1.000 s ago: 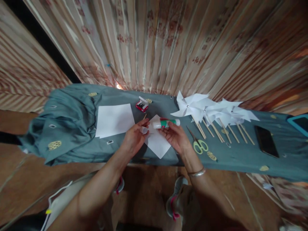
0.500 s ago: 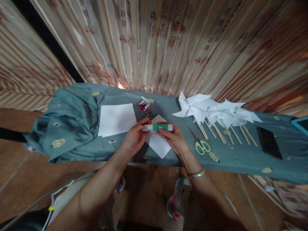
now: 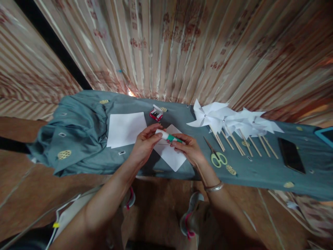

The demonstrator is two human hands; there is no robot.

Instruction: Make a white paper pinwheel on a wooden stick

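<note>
Between my two hands is a white and green glue stick (image 3: 170, 137), tilted with its left end a little higher. The fingers of my left hand (image 3: 145, 142) are closed around its white end. My right hand (image 3: 191, 149) grips the green end. Beneath the glue stick, a square of white paper (image 3: 173, 158) lies turned cornerwise on the cloth, with crease or cut lines on it. My fingers hide part of the paper and both ends of the stick.
A stack of white paper (image 3: 126, 130) lies at left, and a small red box (image 3: 156, 114) stands open behind. Scissors (image 3: 218, 156), several paper pinwheels (image 3: 234, 119) on sticks, a black phone (image 3: 290, 155) and a blue-edged device (image 3: 325, 133) are at right on the teal cloth (image 3: 145, 166).
The glue stick has turned from nearly level to tilted, its right end now lower. My left hand has shifted slightly up along with its white end.
</note>
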